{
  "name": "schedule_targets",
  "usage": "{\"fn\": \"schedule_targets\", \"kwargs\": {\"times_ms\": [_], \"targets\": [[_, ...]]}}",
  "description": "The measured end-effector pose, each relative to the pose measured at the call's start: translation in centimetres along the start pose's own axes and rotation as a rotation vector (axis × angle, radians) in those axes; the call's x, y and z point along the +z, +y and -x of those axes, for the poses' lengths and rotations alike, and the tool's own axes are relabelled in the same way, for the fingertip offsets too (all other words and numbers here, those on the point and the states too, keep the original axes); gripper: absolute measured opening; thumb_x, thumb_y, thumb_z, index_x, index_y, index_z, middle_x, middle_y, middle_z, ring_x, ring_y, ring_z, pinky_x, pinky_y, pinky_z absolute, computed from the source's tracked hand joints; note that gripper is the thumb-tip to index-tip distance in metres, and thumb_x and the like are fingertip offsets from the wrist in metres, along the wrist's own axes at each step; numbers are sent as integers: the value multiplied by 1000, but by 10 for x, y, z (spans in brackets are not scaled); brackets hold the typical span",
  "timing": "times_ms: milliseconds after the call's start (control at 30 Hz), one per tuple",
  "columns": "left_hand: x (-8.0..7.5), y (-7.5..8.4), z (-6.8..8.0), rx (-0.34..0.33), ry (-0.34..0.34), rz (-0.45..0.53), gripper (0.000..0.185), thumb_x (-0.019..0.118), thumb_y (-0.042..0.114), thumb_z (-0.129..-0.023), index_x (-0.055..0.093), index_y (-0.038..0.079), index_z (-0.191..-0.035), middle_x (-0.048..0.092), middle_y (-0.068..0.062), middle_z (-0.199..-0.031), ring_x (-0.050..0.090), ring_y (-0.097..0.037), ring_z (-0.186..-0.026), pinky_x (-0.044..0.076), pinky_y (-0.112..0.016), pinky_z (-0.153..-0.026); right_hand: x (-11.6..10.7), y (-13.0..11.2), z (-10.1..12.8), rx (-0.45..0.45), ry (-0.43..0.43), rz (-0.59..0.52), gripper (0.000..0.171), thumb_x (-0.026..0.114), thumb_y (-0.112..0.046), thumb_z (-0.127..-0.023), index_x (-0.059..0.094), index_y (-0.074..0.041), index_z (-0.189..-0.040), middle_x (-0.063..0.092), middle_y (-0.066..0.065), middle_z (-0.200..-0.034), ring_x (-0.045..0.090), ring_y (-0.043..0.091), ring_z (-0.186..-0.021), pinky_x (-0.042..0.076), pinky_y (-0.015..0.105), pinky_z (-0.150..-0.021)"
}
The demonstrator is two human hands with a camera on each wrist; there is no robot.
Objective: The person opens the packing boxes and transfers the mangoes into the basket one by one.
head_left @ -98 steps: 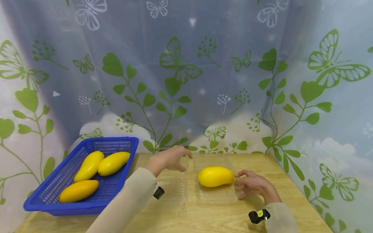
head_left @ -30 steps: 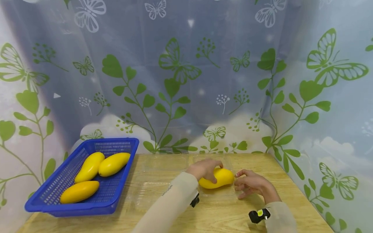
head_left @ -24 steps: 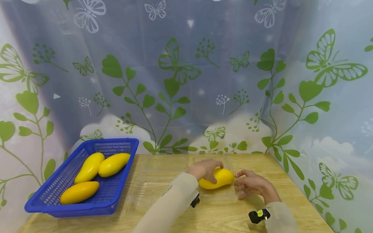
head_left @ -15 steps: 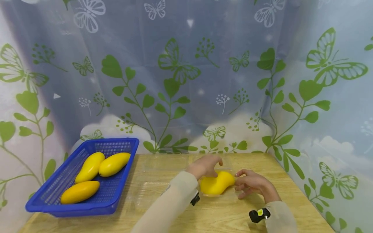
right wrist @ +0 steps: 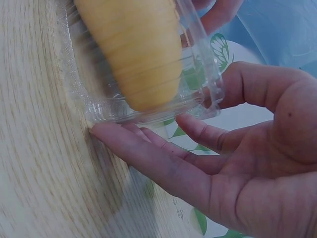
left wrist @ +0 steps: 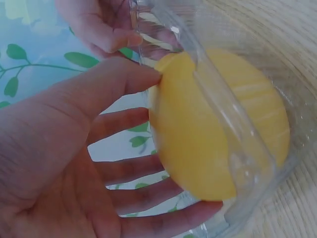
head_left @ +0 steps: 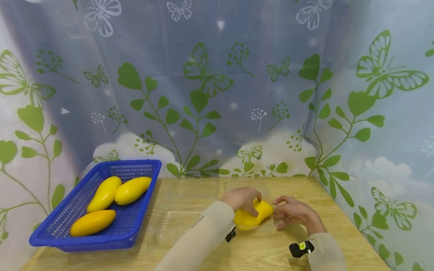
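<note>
The left hand's fingers (left wrist: 148, 168) are curling round the yellow mango (head_left: 252, 215), thumb on one side and the other fingers spread under the far side, so the left hand (head_left: 241, 198) is gripping the fruit. The mango is sitting in the clear plastic clamshell box (right wrist: 198, 94), at about 3 o'clock from the table's middle. Half a second ago the hand was only hovering over it; now it is pressing down and the fruit is tipping, one end swinging toward 5 o'clock, so it is being turned or settled in its tray. At 3 o'clock of the mango, the right hand (head_left: 292, 213) is keeping its place, its fingers (right wrist: 148, 153) lying nearly straight against the box's wall, thumb at the rim, steadying it. The box's open lid is lying flat toward 9 o'clock. Farther that way, the blue basket (head_left: 61, 229) is holding three more mangoes (head_left: 132, 190), unmoved on the wooden table (head_left: 264, 256).
</note>
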State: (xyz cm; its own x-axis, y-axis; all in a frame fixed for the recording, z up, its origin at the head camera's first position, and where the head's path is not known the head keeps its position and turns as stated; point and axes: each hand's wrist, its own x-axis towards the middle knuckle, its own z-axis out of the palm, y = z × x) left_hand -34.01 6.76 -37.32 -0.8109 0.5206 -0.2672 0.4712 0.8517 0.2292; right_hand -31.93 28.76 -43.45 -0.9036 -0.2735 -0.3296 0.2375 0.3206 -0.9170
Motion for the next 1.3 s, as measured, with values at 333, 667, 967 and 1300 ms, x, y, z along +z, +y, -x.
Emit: {"fn": "schedule_targets", "kwargs": {"times_ms": [333,667,967,1300], "targets": [[8,3,0,-19,-2,-55,70,87,42,-80,56,40,-143,62,10,-143,62,-13,-120,55,-39,-95,0,1,-2,-6,-3,1,50,55,-7,-93,32,8,-135,54,7,-81,63,21,-83,65,45,-76],[-1,-8,5,45,14,26,70,83,35,-83,52,43,-145,62,5,-143,58,-13,-98,51,-34,-80,0,1,-4,-14,-12,3,50,59,-7,-91,33,6,-132,61,13,-97,65,22,-87,65,47,-77],[-14,-10,10,89,45,21,72,82,36,-85,49,42,-148,58,5,-147,59,-14,-104,52,-35,-82,0,1,-3,-12,-16,11,47,58,-9,-95,31,5,-131,59,12,-97,64,22,-86,65,47,-78],[-29,-11,24,144,97,-9,75,82,36,-87,46,37,-152,53,5,-154,57,-17,-129,53,-39,-95,1,1,-4,-3,-1,12,50,56,-10,-97,31,8,-136,60,16,-101,62,21,-82,65,48,-77]]}}
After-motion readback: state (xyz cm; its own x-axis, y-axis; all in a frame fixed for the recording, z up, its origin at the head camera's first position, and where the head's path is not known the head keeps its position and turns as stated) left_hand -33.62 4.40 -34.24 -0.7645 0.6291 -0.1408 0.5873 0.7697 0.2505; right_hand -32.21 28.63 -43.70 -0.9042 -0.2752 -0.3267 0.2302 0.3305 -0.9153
